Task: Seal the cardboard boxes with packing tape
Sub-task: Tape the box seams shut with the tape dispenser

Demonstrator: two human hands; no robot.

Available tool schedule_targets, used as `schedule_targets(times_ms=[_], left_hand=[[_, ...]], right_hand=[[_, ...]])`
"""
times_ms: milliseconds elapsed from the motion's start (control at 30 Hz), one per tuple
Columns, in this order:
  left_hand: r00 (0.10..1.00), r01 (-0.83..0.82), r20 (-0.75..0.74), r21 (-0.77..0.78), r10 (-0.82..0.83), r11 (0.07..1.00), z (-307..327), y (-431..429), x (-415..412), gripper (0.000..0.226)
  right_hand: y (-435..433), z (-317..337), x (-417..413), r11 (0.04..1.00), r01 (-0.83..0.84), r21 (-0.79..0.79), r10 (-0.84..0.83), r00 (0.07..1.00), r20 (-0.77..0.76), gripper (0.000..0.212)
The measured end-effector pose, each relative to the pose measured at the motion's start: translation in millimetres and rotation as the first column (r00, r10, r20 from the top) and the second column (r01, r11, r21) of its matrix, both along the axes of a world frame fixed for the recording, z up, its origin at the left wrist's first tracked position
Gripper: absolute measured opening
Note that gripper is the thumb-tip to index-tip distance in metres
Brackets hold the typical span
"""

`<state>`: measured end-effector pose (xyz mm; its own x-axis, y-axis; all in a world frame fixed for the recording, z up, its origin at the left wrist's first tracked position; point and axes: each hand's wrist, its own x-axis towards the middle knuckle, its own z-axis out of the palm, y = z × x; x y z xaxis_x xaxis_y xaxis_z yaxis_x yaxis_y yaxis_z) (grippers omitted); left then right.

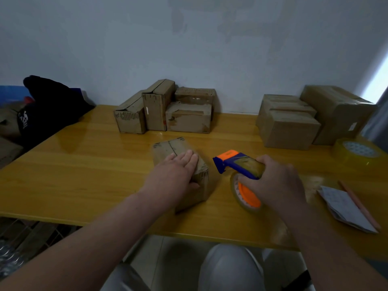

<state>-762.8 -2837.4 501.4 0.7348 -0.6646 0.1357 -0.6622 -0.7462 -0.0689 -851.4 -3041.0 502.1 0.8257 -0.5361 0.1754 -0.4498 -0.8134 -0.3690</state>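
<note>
A small cardboard box [168, 147] lies on the yellow wooden table [84, 175] in front of me. My left hand [174, 175] rests flat on its top, fingers straight, thumb down its near side. Right of the box, my right hand [275, 181] grips a blue and orange tape dispenser [237, 162] with a roll of clear tape. The dispenser's orange nose points left toward the box and hangs just above the table, apart from the box.
Several worn boxes [165, 110] stand at the back centre against the wall, and taped boxes [294, 122] at the back right. A spare tape roll [357, 152] sits at the right edge. Folded paper [344, 206] and a pencil [361, 204] lie near right. Dark cloth [48, 108] lies at the left.
</note>
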Motion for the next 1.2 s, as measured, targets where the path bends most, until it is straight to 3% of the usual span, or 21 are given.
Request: schedule_targets(times_ms=[167,267,333,433,567,800,933,1033,1200], left_hand=[[0.995,0.086,-0.050,-0.021,-0.087,0.996,5.6,9.7,1.0,0.081],[0.978,0.124,-0.169,-0.020,-0.126,0.992,15.0,19.5,2.6,0.082],[0.952,0.143,-0.256,-0.114,-0.169,0.983,25.1,24.1,8.0,0.069],[0.968,0.046,-0.230,-0.225,-0.099,0.973,32.4,19.6,22.0,0.054],[0.952,-0.153,-0.263,0.024,0.154,0.988,26.0,4.1,41.1,0.073],[0.941,-0.140,-0.288,0.153,0.179,0.978,24.7,1.7,50.2,0.080],[0.922,-0.082,-0.372,0.082,0.107,0.993,27.3,5.5,48.8,0.084],[0.902,0.001,-0.431,0.000,-0.001,1.000,29.2,11.4,50.5,0.087],[0.950,0.093,-0.283,-0.153,-0.134,0.984,28.4,9.5,48.7,0.071]], right_hand=[[1.9,6.4,3.6,0.996,0.014,0.086,-0.007,0.996,-0.086,0.058],[3.8,-1.8,3.1,0.989,0.015,0.145,-0.016,1.000,0.009,0.055],[5.7,-5.7,4.6,0.984,0.031,0.176,-0.044,0.997,0.070,0.058],[11.4,-9.1,13.1,0.956,0.035,0.291,-0.086,0.982,0.166,0.060],[24.4,-14.7,26.9,0.932,0.018,0.361,-0.102,0.971,0.215,0.062],[39.7,-23.9,36.0,0.973,0.016,0.232,-0.075,0.965,0.250,0.063],[36.8,-28.3,32.5,0.972,-0.028,0.234,-0.041,0.959,0.282,0.065],[26.2,-26.8,29.2,0.932,-0.068,0.357,-0.050,0.949,0.312,0.065],[4.6,-17.1,17.3,0.819,-0.209,0.535,-0.078,0.882,0.464,0.060]])
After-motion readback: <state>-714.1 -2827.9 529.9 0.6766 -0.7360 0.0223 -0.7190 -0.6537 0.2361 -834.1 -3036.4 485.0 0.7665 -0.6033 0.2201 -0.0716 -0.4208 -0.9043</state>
